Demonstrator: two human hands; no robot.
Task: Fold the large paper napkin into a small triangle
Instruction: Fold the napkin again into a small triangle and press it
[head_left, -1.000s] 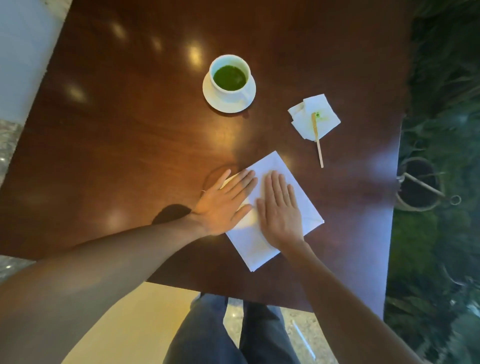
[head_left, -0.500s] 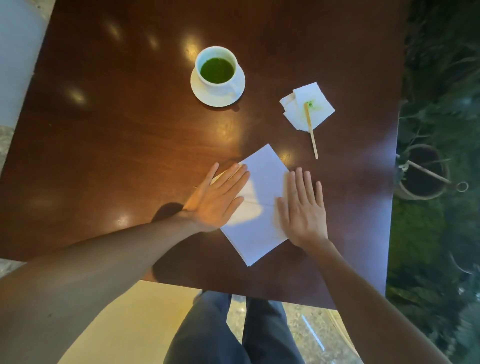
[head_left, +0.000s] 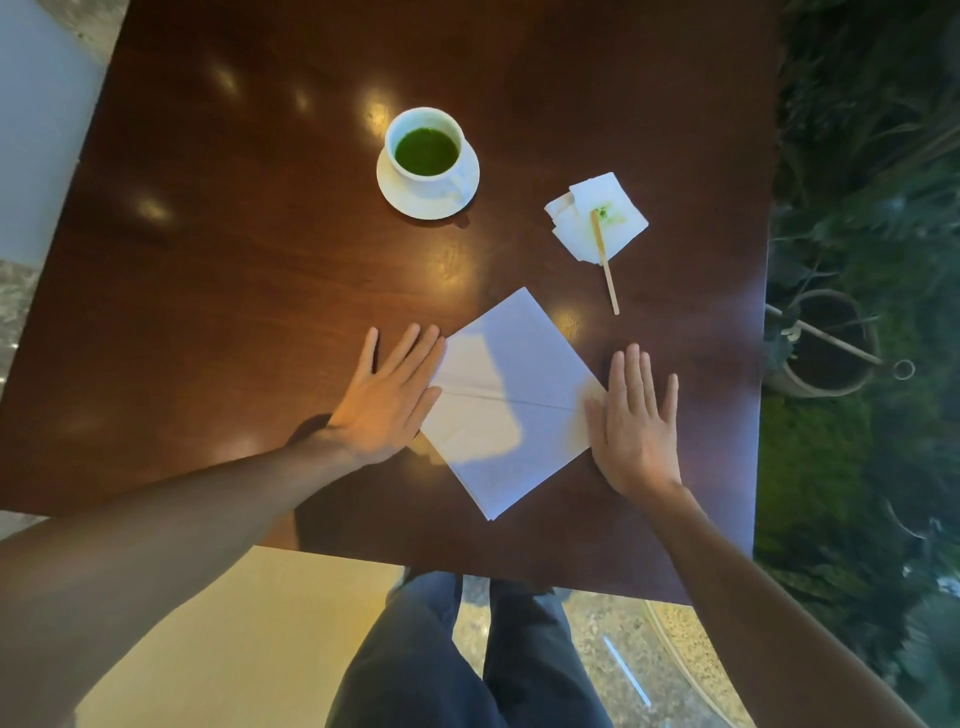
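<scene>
The large white paper napkin (head_left: 511, 400) lies flat on the dark wooden table (head_left: 234, 291), turned like a diamond, with a crease running across its middle. My left hand (head_left: 387, 400) rests flat, fingers spread, touching the napkin's left corner. My right hand (head_left: 634, 421) lies flat with fingers apart, its thumb side at the napkin's right corner. Neither hand grips anything.
A white cup of green drink on a saucer (head_left: 428, 161) stands beyond the napkin. To the right lies a small stained napkin (head_left: 597, 215) with a wooden stirrer (head_left: 608, 270) on it. The table's near edge runs above my knees (head_left: 457, 649); a plant pot (head_left: 826, 353) sits off the right edge.
Both hands have slid outward across the napkin, the left to its left corner and the right to its right corner, uncovering the middle crease.
</scene>
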